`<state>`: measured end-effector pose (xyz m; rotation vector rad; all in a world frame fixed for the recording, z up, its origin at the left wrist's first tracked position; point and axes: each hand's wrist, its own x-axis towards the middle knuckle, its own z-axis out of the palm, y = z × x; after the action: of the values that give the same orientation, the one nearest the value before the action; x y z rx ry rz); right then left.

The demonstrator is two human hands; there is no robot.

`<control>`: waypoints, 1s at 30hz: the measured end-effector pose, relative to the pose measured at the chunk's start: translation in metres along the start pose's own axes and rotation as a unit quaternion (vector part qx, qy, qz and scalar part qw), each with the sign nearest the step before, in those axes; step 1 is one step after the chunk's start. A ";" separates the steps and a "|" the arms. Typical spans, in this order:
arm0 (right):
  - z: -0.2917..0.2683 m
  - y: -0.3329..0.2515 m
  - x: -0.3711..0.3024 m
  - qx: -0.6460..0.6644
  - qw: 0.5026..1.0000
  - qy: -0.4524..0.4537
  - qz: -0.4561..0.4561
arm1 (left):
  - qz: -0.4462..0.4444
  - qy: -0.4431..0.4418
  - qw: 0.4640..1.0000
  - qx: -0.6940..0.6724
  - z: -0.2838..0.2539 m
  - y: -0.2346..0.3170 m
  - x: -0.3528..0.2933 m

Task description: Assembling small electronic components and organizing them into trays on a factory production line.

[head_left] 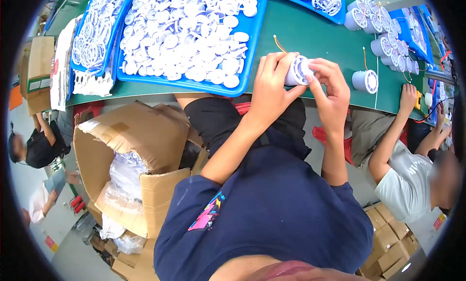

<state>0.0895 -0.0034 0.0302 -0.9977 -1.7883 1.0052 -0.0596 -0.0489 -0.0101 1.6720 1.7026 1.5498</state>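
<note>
Both hands are at a small white cylindrical housing (pixel 298 71) with a slotted round face, above the front edge of the green table. My left hand (pixel 273 84) wraps round its left side, fingers behind and thumb below. My right hand (pixel 331 84) pinches at its right rim with thumb and fingertips. Whether a small part sits between those fingertips cannot be made out. A thin red-and-yellow wire (pixel 279 43) sticks up behind my left hand. To the right, a similar white housing (pixel 365 81) with its own wire lies on the table.
A blue tray (pixel 252 53) heaped with white round caps stands left of my hands; another blue tray (pixel 76 65) holds white rings. Stacked white housings (pixel 378 16) stand far right. A co-worker (pixel 403 179) sits at the right. An open cardboard box (pixel 131 130) stands below the table.
</note>
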 end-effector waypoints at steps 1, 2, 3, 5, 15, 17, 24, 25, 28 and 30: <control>0.000 0.000 0.000 -0.013 1.000 0.000 -0.007 | -0.001 0.000 1.000 -0.001 0.000 0.000 0.000; 0.000 -0.001 -0.001 -0.025 1.000 -0.001 -0.013 | 0.000 -0.001 1.000 0.000 -0.001 0.001 0.001; 0.000 -0.001 -0.001 -0.026 1.000 -0.001 -0.012 | 0.001 -0.002 1.000 0.000 -0.002 0.001 0.001; 0.000 -0.001 -0.002 -0.037 0.999 -0.006 -0.012 | 0.004 -0.002 1.000 -0.001 -0.002 0.000 0.001; 0.001 -0.030 0.046 -0.177 0.974 -0.090 -0.106 | -0.015 -0.015 1.000 -0.011 -0.007 0.000 0.003; 0.011 -0.038 0.075 -0.189 0.971 -0.122 -0.080 | -0.012 -0.017 1.000 0.005 -0.009 0.001 0.002; 0.012 0.029 0.164 -0.365 0.930 0.041 -0.006 | -0.010 -0.015 1.000 0.025 -0.008 -0.002 -0.005; 0.015 0.034 0.168 -0.363 0.931 0.042 -0.010 | -0.007 -0.012 1.000 0.027 -0.008 -0.002 -0.006; 0.027 0.044 0.178 -0.413 0.909 0.020 -0.051 | 0.004 -0.018 0.999 0.029 -0.010 -0.002 -0.006; 0.029 0.047 0.186 -0.421 0.905 0.006 -0.061 | 0.007 -0.017 1.000 0.025 -0.010 -0.002 -0.004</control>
<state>0.0119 0.1745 0.0293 -1.3526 -2.2861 0.0952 -0.0673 -0.0568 -0.0098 1.7293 1.7299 1.4873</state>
